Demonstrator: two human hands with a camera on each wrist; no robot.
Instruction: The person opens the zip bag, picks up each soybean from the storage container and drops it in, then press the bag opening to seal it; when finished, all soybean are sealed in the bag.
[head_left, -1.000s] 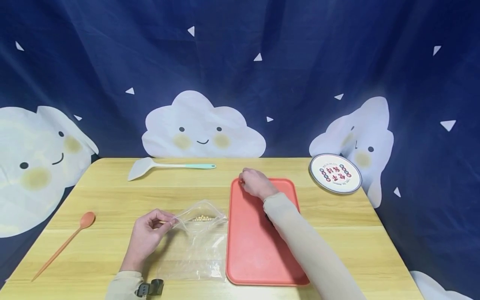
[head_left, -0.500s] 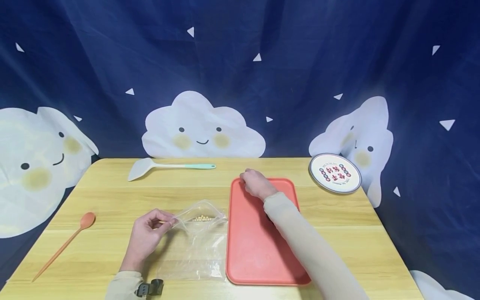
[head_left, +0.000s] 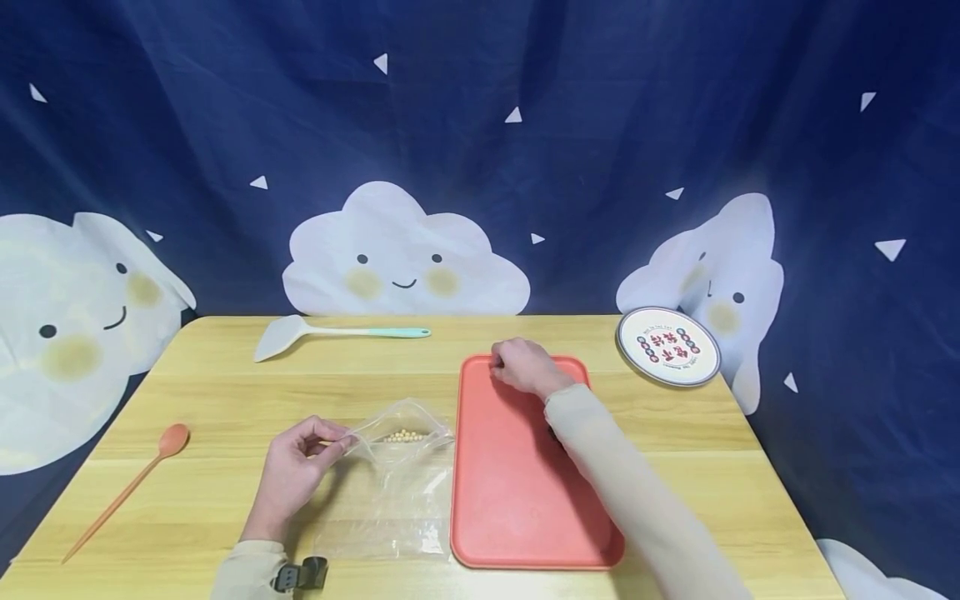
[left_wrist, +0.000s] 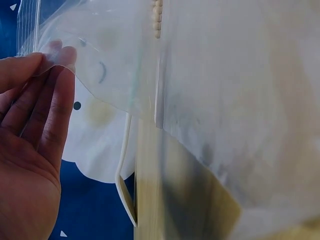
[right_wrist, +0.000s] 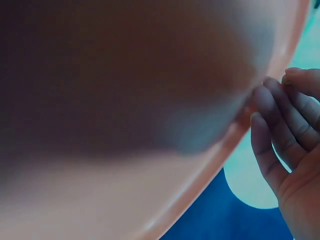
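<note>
My left hand pinches the mouth of a clear zip-lock bag between thumb and fingers, holding it up so it gapes. Inside the bag lies a small heap of pale round beans; in the left wrist view a row of these beans shows through the plastic. My right hand is over the far end of the red tray, fingers bent. In the right wrist view its thumb and fingertips come close together near the tray's rim; I cannot tell whether they pinch something small.
An orange spoon lies at the left of the wooden table. At the back is a white spatula with a mint handle. A printed oval plate sits at the back right corner. A patterned blue curtain hangs behind.
My right hand has shifted a little to the right along the tray's far end, away from its left corner. My left hand and the bag stay put.
</note>
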